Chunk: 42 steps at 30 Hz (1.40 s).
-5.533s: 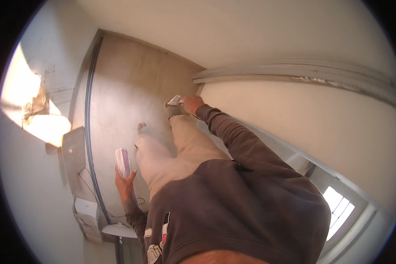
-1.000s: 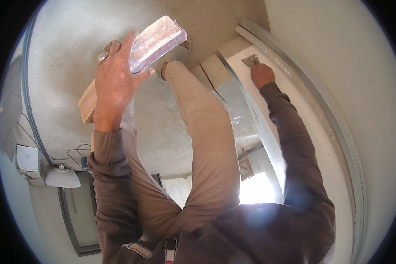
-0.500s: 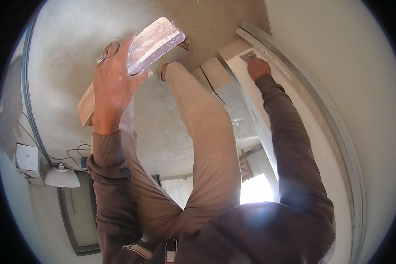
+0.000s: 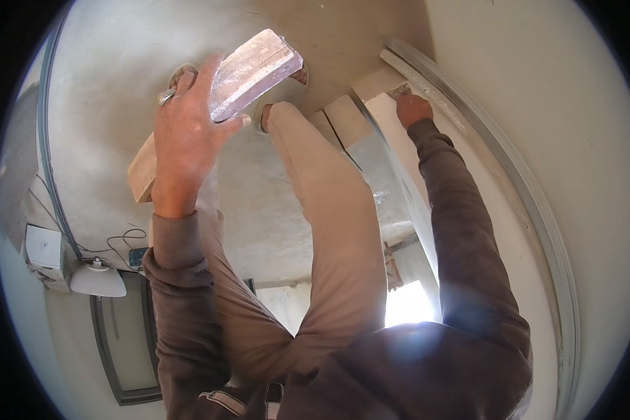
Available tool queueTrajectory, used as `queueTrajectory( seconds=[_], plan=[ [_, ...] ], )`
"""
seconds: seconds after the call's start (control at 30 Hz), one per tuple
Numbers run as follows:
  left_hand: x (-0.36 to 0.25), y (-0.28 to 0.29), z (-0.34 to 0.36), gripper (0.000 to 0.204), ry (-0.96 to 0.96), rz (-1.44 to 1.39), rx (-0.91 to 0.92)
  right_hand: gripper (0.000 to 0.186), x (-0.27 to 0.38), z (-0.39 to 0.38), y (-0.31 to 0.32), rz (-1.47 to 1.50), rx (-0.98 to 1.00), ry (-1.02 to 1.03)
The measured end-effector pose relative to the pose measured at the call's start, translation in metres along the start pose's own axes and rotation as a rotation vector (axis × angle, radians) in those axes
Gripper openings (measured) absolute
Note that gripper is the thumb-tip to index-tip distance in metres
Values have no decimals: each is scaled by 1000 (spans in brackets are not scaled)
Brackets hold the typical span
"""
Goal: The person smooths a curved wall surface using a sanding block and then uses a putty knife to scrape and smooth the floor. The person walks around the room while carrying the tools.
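My left hand (image 4: pixel 185 136) grips a long wooden block (image 4: pixel 255 71), its top coated with pale, pinkish-white material, held diagonally over my legs. My right hand (image 4: pixel 414 112) is closed around a small putty knife (image 4: pixel 400 89), whose metal blade lies at the upper end of a narrow pale surface (image 4: pixel 388 129) beside a long metal rail (image 4: pixel 525 178). The knife's handle is hidden by my fingers.
My legs and sandalled feet are over the concrete floor (image 4: pixel 98 84). At left are cables (image 4: pixel 122 238), a white box (image 4: pixel 43 245), a white domed object (image 4: pixel 98 280) and a dark-framed panel (image 4: pixel 122 346). A pale wall (image 4: pixel 574 105) rises at right.
Since the oldest frame the view has shifted and both hands have come higher in it. Over the last second, my right hand has slid slightly upward on the pale surface; my left barely moved.
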<state>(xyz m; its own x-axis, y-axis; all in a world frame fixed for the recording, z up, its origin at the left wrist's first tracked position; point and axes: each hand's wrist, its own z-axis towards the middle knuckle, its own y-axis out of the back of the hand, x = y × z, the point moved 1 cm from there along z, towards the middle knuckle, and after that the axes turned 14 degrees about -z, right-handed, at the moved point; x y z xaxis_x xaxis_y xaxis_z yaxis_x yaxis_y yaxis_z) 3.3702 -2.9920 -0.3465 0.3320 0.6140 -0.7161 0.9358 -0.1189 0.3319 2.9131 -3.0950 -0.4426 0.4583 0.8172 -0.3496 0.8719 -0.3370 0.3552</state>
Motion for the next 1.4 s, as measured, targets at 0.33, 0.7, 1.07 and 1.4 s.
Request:
queueTrajectory(
  seconds=[0.33, 0.7, 1.07, 1.4],
  plan=[
    [11, 0, -3, 79, 3, 0, -27, 32, -28, -88, 49, 13, -40, 9],
    [11, 0, -5, 82, -12, -1, -52, 24, -24, -126, 59, -2, -23, 56],
    [14, -1, -7, 80, -42, 1, -71, 22, -20, -149, 75, -30, -9, 60],
    [13, 2, -5, 78, 55, -16, -7, 23, 0, -133, 53, 57, -38, 61]
  ],
)
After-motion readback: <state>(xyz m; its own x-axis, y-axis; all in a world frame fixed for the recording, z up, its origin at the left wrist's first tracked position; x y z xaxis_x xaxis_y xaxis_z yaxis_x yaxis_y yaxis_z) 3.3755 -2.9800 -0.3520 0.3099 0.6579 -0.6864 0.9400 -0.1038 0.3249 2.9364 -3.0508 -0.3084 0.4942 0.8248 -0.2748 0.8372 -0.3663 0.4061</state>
